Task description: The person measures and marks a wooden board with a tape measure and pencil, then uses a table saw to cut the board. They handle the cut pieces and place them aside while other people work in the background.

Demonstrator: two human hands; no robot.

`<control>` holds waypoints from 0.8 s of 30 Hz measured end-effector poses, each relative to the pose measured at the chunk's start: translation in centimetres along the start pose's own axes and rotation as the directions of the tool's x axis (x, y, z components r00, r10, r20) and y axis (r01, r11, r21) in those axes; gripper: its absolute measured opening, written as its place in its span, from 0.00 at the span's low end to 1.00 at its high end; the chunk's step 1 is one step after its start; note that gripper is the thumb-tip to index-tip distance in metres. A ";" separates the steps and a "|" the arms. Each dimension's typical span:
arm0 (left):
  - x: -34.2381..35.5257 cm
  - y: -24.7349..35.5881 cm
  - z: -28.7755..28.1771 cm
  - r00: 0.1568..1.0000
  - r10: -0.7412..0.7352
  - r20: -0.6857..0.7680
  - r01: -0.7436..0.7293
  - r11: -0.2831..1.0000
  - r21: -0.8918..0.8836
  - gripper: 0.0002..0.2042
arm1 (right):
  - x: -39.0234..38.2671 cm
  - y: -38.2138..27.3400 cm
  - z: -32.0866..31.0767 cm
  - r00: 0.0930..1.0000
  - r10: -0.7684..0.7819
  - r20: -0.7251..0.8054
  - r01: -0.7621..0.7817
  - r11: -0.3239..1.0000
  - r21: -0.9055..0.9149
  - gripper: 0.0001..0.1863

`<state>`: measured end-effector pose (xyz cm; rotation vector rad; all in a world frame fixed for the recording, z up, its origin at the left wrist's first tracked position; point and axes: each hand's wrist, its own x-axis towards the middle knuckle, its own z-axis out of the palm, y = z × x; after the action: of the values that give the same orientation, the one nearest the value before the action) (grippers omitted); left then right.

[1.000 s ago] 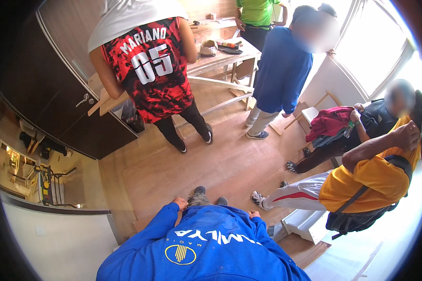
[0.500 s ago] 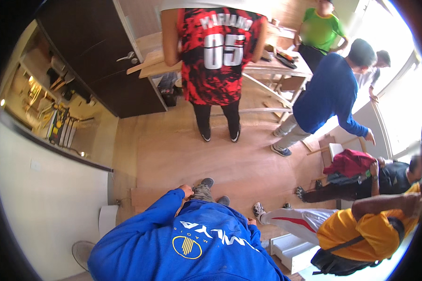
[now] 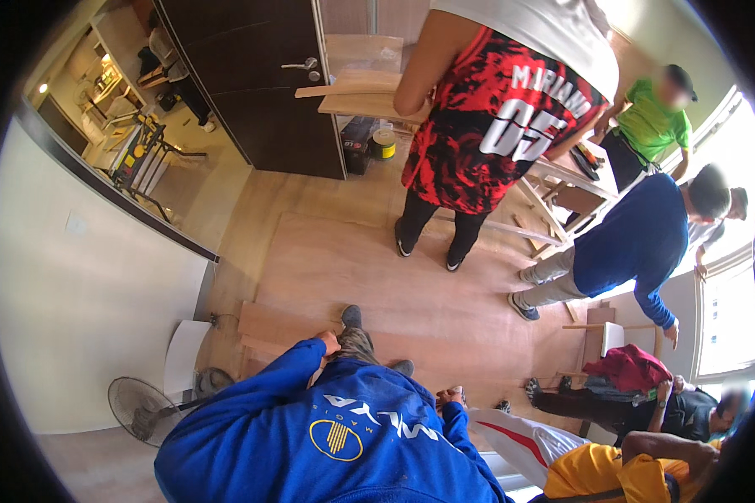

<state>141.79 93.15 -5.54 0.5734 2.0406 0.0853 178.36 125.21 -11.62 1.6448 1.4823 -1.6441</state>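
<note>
My left hand (image 3: 328,342) hangs by my thigh, next to my camouflage-patterned trousers (image 3: 354,342). Its fingers look curled in, and whatever they may hold is hidden. On the other side of my blue sweatshirt (image 3: 294,427), my right hand (image 3: 452,396) sticks out of its sleeve at waist height. That hand also seems closed, with something small and pale at the fingers that I cannot make out. Beneath me are my dark shoes (image 3: 351,317) on a sheet of brown board (image 3: 344,251).
A person in a red and black jersey (image 3: 503,117) leans over a wooden workbench (image 3: 369,105). Others stand or sit along the right, one with maroon cloth (image 3: 629,369). A standing fan (image 3: 143,411) is at left, near an open dark door (image 3: 252,84).
My view has swung left, so people and bench sit further right and the fan shows more fully. The jersey wearer bends lower over the bench. My right hand shows more beyond its sleeve.
</note>
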 end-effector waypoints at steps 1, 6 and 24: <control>0.3 -0.6 -0.3 0.998 0.048 -0.032 -0.045 0.995 0.085 0.18 | 0.7 -1.7 -0.3 0.986 0.129 0.103 -0.145 0.973 0.179 0.17; 2.0 -3.6 -3.1 0.996 -0.058 -0.072 0.049 0.993 -0.109 0.18 | 3.9 -7.7 2.2 0.995 0.022 0.100 -0.010 0.994 -0.112 0.21; 7.1 -20.7 -18.4 0.898 -0.422 0.123 0.301 0.386 -0.872 0.13 | 17.6 -38.2 20.0 0.847 -0.391 0.359 0.531 0.598 -0.601 0.12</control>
<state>115.97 81.04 -7.58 -0.5784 1.8502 0.8881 132.29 129.50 -17.04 0.6912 2.1874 -1.1581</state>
